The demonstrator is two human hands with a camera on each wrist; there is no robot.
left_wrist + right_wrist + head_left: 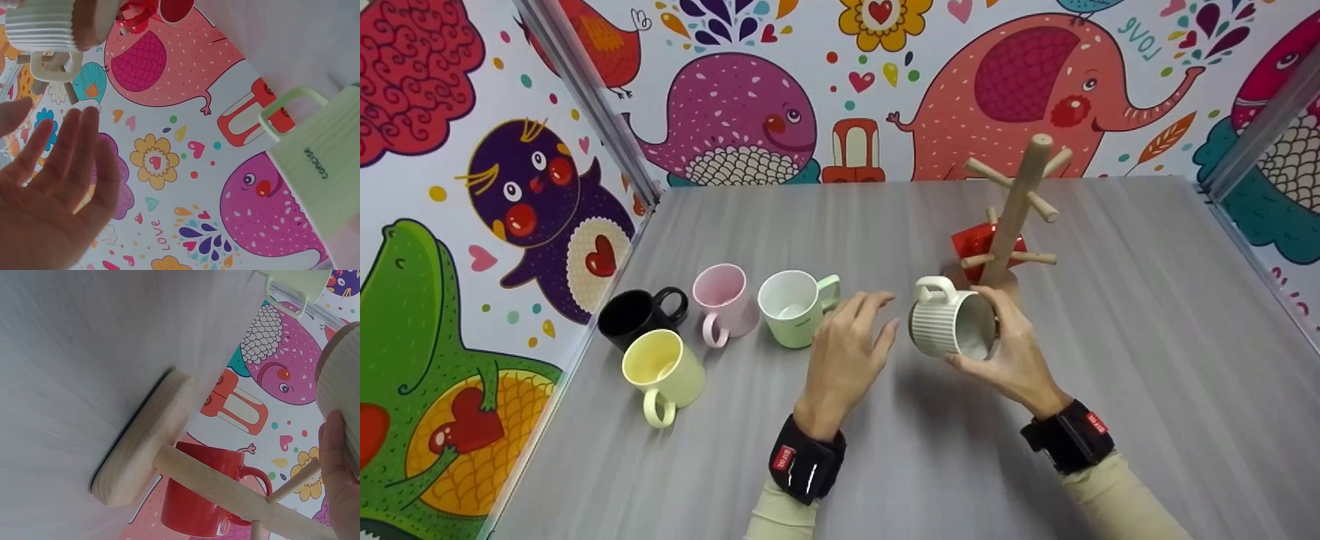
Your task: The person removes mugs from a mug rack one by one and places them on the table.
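A ribbed white mug point(936, 330) with a brown base is tipped on its side above the table, its handle upward. My right hand point(1012, 356) grips it, thumb and fingers spread round the rim end. Nothing is in my left hand point(847, 345); its fingers are extended, between the ribbed mug and the pale green mug point(793, 319). Behind the held mug stands a wooden mug tree point(1014, 210) with several pegs. On its far side a red mug point(976, 240) hangs tilted; the right wrist view shows the red mug point(199, 489) beside the post.
At the left of the grey table point(675, 480) stand a pink mug point(727, 300), a black mug point(634, 319) and a yellow mug point(667, 371), close together. Printed panels point(855, 75) with cartoon animals wall the table at the back and sides.
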